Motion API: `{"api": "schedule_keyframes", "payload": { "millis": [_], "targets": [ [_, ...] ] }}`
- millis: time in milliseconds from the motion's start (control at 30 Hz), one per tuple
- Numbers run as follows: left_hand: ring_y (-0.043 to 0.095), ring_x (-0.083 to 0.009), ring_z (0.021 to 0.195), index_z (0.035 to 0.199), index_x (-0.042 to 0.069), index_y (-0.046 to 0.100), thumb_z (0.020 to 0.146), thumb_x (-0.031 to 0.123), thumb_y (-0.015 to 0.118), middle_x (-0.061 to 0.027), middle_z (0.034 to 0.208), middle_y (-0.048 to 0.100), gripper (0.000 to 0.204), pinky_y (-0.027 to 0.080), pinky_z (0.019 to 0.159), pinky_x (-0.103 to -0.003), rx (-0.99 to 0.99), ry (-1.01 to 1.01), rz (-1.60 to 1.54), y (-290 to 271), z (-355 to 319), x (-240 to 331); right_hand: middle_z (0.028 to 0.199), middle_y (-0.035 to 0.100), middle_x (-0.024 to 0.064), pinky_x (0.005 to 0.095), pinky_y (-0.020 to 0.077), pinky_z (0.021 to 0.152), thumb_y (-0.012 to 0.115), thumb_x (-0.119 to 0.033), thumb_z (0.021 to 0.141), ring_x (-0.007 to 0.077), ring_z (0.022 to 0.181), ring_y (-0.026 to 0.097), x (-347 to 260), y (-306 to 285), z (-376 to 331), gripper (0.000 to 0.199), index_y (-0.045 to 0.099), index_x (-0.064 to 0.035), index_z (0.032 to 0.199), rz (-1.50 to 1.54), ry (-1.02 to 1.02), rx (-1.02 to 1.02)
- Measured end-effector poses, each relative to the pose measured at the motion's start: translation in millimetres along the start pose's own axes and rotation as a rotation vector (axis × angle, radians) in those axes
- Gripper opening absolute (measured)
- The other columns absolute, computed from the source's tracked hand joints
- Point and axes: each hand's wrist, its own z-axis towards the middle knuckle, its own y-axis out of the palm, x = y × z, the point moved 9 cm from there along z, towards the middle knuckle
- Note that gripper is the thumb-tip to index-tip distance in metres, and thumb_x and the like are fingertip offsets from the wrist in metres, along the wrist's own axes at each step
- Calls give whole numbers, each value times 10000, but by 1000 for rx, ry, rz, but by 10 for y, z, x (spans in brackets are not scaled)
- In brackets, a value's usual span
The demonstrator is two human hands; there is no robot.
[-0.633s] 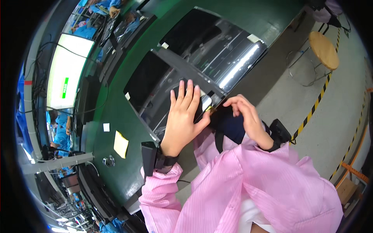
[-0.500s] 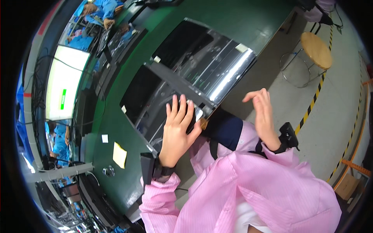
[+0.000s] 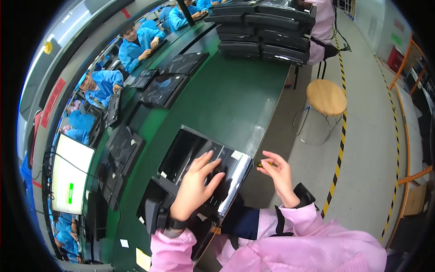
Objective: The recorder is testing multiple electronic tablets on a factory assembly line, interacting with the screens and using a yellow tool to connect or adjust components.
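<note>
Left hand (image 3: 194, 189) flat on the black panel (image 3: 199, 167); right hand (image 3: 279, 177) just beside.

panel (image 3: 195, 156) on bench (image 3: 235, 97) | stool (image 3: 326, 97) right of bench | stacked trays (image 3: 263, 27) behind

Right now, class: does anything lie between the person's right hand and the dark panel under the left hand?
Nothing visible does. The left hand lies flat on the dark panel. The right hand hovers just off the panel's right edge, pinching a small yellowish piece, with only open space between.
</note>
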Motion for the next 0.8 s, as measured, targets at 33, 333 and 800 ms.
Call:
{"api": "schedule_keyframes", "payload": {
  "millis": [33, 333, 800],
  "targets": [
    [406, -362, 1253, 1195, 48, 566, 808, 224, 667, -212, 1333, 447, 437, 337, 1030, -442, -80, 70, -1, 158, 141, -16, 936, 577, 101, 317, 555, 784, 616, -23, 848, 171, 859, 615, -18, -22, 32, 232, 545, 36, 1060, -2, -4, 8],
    [268, -330, 1347, 1292, 90, 489, 780, 383, 672, -174, 1396, 385, 618, 172, 1089, -530, -291, 175, 1, 689, 621, -130, 750, 584, 24, 202, 406, 533, 684, -112, 817, 133, 669, 637, -75, -143, 117, 181, 512, -64, 851, -150, 8, 122],
    [273, -318, 1346, 1296, 105, 488, 770, 408, 671, -173, 1402, 377, 634, 182, 1088, -519, -294, 163, 20, 765, 614, -152, 758, 573, 41, 206, 450, 551, 670, -83, 820, 148, 639, 632, 48, 56, 48, 179, 495, -52, 845, 12, 73, -8]
  ]
}}
